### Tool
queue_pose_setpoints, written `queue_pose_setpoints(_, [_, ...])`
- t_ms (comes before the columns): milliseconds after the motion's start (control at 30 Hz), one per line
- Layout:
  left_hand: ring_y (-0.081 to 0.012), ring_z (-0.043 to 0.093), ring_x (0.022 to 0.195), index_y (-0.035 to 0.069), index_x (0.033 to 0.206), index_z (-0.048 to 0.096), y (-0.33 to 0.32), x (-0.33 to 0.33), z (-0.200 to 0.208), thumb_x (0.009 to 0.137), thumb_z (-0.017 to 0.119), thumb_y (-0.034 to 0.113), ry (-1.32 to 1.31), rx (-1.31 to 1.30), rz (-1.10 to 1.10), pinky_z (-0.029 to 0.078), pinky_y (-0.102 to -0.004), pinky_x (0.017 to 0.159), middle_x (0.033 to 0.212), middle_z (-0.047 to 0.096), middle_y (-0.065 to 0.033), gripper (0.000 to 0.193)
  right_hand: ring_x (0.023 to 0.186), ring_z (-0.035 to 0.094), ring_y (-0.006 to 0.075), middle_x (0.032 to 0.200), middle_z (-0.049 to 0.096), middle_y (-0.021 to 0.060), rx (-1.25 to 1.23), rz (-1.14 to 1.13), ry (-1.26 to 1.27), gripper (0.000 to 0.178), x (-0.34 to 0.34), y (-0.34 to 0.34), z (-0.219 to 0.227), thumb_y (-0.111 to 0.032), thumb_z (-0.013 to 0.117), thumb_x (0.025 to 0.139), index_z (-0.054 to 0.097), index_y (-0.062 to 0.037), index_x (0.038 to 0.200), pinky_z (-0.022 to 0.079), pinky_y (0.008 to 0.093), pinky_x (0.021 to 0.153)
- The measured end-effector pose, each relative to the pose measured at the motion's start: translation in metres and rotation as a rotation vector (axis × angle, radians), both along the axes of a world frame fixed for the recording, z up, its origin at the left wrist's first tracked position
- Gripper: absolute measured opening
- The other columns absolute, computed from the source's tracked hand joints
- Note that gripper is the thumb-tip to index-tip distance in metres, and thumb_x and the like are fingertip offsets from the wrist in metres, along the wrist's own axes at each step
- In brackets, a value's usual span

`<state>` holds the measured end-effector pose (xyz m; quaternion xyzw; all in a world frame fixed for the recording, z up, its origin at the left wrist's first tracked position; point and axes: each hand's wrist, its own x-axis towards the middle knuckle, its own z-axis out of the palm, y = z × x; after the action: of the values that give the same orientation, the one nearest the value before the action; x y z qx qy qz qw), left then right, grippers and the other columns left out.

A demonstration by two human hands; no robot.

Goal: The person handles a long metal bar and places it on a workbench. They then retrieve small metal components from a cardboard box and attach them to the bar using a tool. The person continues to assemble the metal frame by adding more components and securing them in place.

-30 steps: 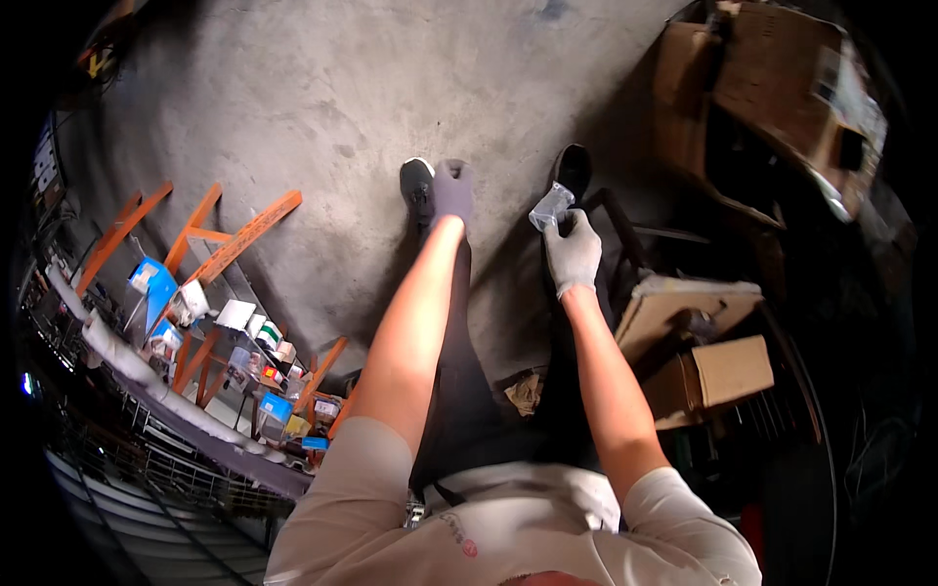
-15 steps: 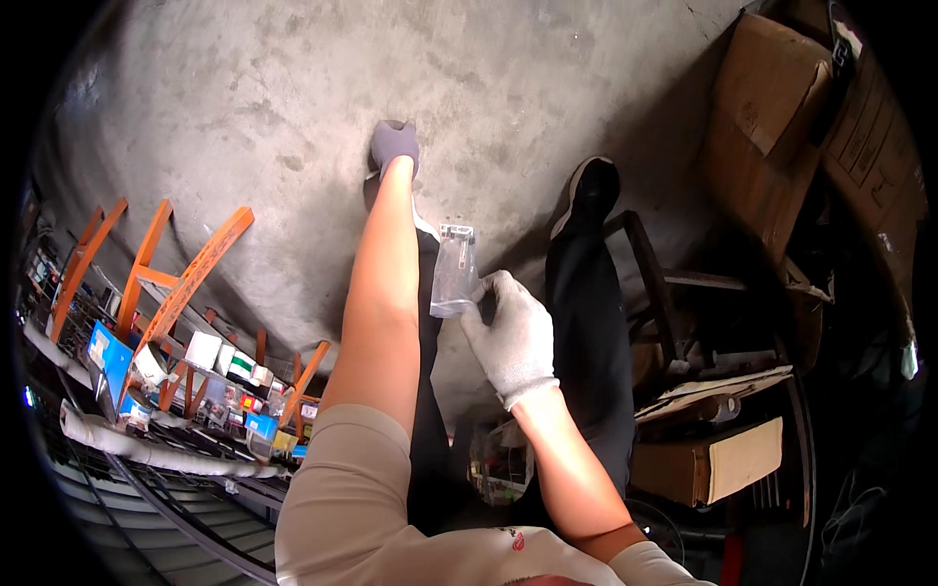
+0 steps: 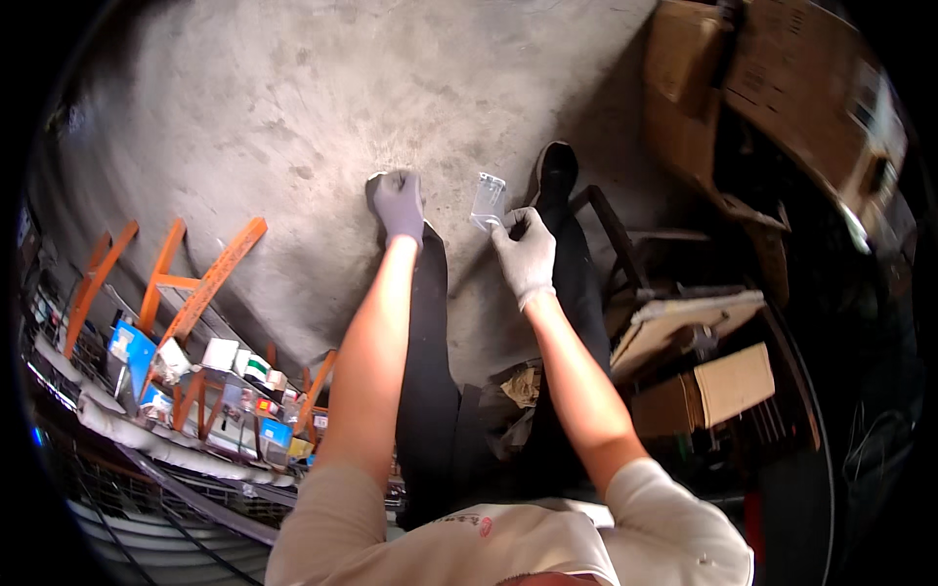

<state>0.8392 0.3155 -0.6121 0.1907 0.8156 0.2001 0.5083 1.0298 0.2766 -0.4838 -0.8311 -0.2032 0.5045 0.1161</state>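
Observation:
My right hand (image 3: 528,256), in a whitish knitted glove, pinches the lower end of a small clear plastic bag (image 3: 489,200). The bag stands up from the fingertips, above the floor between my legs. A printed strip runs along its top, and I cannot make out any contents. My left hand (image 3: 399,207), in a grey-purple glove, is stretched forward over my left shoe with its fingers curled in. Whatever those fingers hold, if anything, is hidden. The two hands are apart.
On the left, orange metal uprights (image 3: 210,278) rise beside a rack with small boxes and a blue box (image 3: 130,352). Large cardboard cartons (image 3: 801,93) stand at the far right. Nearer, a dark metal frame (image 3: 616,234) holds a smaller carton (image 3: 733,384). Grey concrete floor (image 3: 293,107) lies ahead.
My right hand has moved forward with the bag and slightly right. The left hand has drawn back a little toward me, its fingers curled. The whole view has shifted.

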Motion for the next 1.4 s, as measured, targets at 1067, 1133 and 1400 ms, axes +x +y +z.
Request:
queue_pose_setpoints(1067, [-0.033,0.06,0.128,0.009,0.141,0.063,-0.093,0.051,0.741,0.079,0.089,0.013,0.361,1.121,-0.666,0.052,-0.0438,0.106,0.144,0.058,-0.0156,0.068,0.065,0.07,0.016,0.072,0.072,0.0119,0.698,0.714,0.204,0.022,0.069,-0.006,0.666,-0.019,0.074,0.092,0.068,0.0017,0.09,0.056,0.0339,0.065])
queue_pose_setpoints(1133, [-0.0328,0.055,0.135,0.01,0.143,0.062,-0.108,0.032,0.76,0.079,0.089,0.012,0.197,1.146,-0.761,0.049,-0.0453,0.111,0.154,0.051,-0.0175,0.07,0.067,0.068,0.012,0.076,0.071,0.0075,0.592,0.756,0.411,0.022,0.055,-0.026,0.715,-0.02,0.074,0.094,0.068,0.002,0.094,0.055,0.031,0.064])
queue_pose_setpoints(1400, [-0.0093,0.069,0.074,0.001,0.118,0.072,-0.247,-0.07,0.848,0.105,0.069,0.019,-0.687,1.086,-0.237,0.057,-0.0273,0.064,0.096,0.078,-0.0064,0.022,0.086,0.063,0.0069,0.096,0.072,0.0028,1.093,0.828,0.528,0.04,-0.05,-0.129,0.801,-0.03,0.081,0.097,0.07,0.001,0.119,0.054,0.0253,0.076])
